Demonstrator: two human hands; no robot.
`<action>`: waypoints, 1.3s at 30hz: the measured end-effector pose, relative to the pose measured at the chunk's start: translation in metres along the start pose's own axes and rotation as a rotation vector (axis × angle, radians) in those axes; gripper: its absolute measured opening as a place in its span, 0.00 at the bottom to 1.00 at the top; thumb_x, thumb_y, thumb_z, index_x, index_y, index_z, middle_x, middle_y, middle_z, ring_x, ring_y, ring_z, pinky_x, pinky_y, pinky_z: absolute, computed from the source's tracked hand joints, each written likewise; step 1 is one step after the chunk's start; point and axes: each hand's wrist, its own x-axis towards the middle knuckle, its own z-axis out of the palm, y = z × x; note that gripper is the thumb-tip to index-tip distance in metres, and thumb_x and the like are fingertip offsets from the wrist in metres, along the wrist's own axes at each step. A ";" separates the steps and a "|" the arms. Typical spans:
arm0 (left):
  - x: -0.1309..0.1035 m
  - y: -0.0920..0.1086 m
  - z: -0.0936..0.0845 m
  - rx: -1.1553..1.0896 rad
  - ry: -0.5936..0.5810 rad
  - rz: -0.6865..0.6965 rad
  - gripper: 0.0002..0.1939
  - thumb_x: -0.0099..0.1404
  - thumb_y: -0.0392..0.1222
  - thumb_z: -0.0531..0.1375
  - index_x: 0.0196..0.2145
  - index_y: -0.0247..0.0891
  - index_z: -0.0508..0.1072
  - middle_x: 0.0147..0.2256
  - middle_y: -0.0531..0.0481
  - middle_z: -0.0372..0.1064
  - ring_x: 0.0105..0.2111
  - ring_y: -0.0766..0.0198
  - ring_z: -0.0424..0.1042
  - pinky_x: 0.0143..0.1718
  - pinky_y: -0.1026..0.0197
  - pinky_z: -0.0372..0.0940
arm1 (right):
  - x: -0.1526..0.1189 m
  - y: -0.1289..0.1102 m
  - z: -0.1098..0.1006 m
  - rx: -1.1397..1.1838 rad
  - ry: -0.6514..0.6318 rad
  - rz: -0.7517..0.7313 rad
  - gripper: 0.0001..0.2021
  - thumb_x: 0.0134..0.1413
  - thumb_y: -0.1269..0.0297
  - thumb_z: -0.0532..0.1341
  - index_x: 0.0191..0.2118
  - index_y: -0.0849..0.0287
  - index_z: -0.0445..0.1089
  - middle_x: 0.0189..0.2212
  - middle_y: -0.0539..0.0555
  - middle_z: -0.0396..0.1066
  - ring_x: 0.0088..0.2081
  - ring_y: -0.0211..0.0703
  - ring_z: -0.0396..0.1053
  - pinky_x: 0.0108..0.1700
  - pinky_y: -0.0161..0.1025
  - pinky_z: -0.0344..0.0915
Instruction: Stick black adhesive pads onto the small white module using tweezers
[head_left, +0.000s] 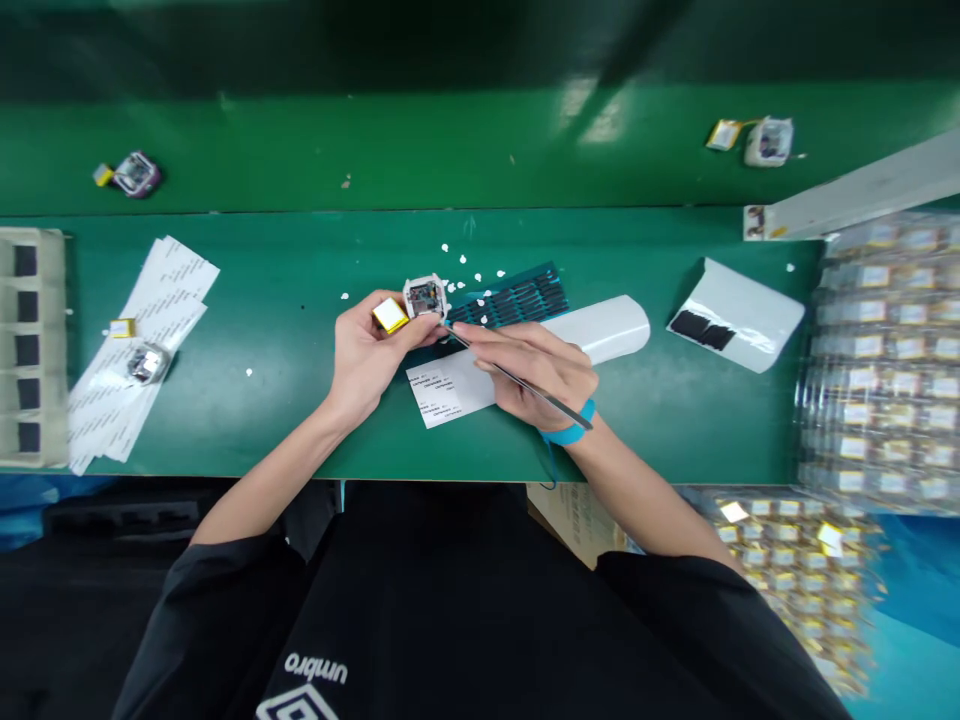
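The green surface (285,400) runs the full width of the view, with a raised belt (375,150) behind it. At the far right stand stacked trays of cells (885,360); at the far left a grey tray (30,350) holds 5 dark pads. Paper strips (142,340) lie left of centre, with 1 more casing and cell on them. A curled white liner (739,315) with black pads lies right of centre, and a second liner (607,325) sits just behind the right hand. A dark sheet of pads (517,298) lies between that liner and the casing, with white paper bits scattered around it.

The left hand (367,355) is closed around a small white casing (425,296), its open face up, with a yellow cell (390,315) pinched beside it under the thumb. Both are held just above the surface, at centre. The right hand (536,370), a blue strap on its wrist, grips tweezers (517,380) like a pen; their tip sits at the casing's lower right edge, by the sheet.

To do this well, I would judge that the left hand should keep the casing level and braced, with the cell held clear of the tip. The tweezers should come in shallow and lightly, since the parts inside look delicate. What the tip holds, if anything, is too small to tell.
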 end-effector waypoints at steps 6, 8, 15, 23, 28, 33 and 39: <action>0.102 0.008 -0.017 0.465 0.189 0.184 0.13 0.56 0.30 0.70 0.40 0.36 0.77 0.35 0.47 0.80 0.32 0.56 0.83 0.39 0.54 0.79 | 0.000 -0.004 -0.006 -0.035 -0.020 -0.049 0.20 0.64 0.79 0.64 0.59 0.56 0.73 0.48 0.58 0.84 0.42 0.45 0.84 0.42 0.39 0.84; 0.140 0.023 -0.030 0.708 0.259 0.248 0.14 0.56 0.29 0.70 0.41 0.35 0.78 0.41 0.40 0.81 0.44 0.47 0.82 0.51 0.46 0.76 | 0.001 -0.004 -0.004 -0.037 -0.039 -0.097 0.19 0.64 0.78 0.65 0.57 0.56 0.73 0.46 0.58 0.85 0.40 0.45 0.84 0.41 0.39 0.83; 0.062 0.060 -0.111 1.158 0.474 0.475 0.14 0.70 0.40 0.60 0.51 0.41 0.78 0.57 0.38 0.74 0.61 0.41 0.68 0.68 0.38 0.60 | 0.004 -0.003 -0.003 -0.073 0.025 -0.136 0.17 0.63 0.79 0.66 0.55 0.58 0.75 0.43 0.57 0.86 0.37 0.44 0.84 0.39 0.38 0.82; -0.069 0.024 -0.230 1.362 0.755 0.141 0.11 0.65 0.46 0.62 0.41 0.38 0.77 0.64 0.32 0.67 0.71 0.28 0.52 0.69 0.24 0.54 | 0.004 -0.001 -0.003 -0.075 0.010 -0.144 0.20 0.60 0.81 0.67 0.56 0.60 0.76 0.43 0.58 0.86 0.38 0.44 0.84 0.41 0.37 0.81; -0.070 0.025 -0.236 1.175 0.728 0.283 0.11 0.60 0.40 0.66 0.41 0.41 0.76 0.44 0.39 0.79 0.54 0.40 0.75 0.60 0.35 0.68 | 0.006 0.000 -0.002 -0.068 0.031 -0.126 0.25 0.59 0.81 0.68 0.60 0.55 0.74 0.42 0.55 0.86 0.35 0.45 0.84 0.38 0.38 0.81; -0.068 0.044 -0.210 0.809 0.746 0.458 0.07 0.58 0.42 0.70 0.35 0.44 0.78 0.33 0.50 0.78 0.38 0.55 0.80 0.46 0.53 0.73 | 0.007 0.000 -0.002 -0.083 0.050 -0.114 0.24 0.62 0.78 0.67 0.61 0.52 0.74 0.42 0.53 0.86 0.35 0.46 0.84 0.36 0.40 0.83; -0.051 0.060 -0.129 0.153 0.504 0.430 0.16 0.58 0.56 0.71 0.31 0.44 0.72 0.32 0.50 0.78 0.36 0.59 0.79 0.44 0.54 0.76 | 0.006 0.002 -0.001 -0.079 0.052 -0.097 0.16 0.64 0.76 0.65 0.54 0.52 0.75 0.42 0.54 0.86 0.36 0.44 0.84 0.35 0.40 0.82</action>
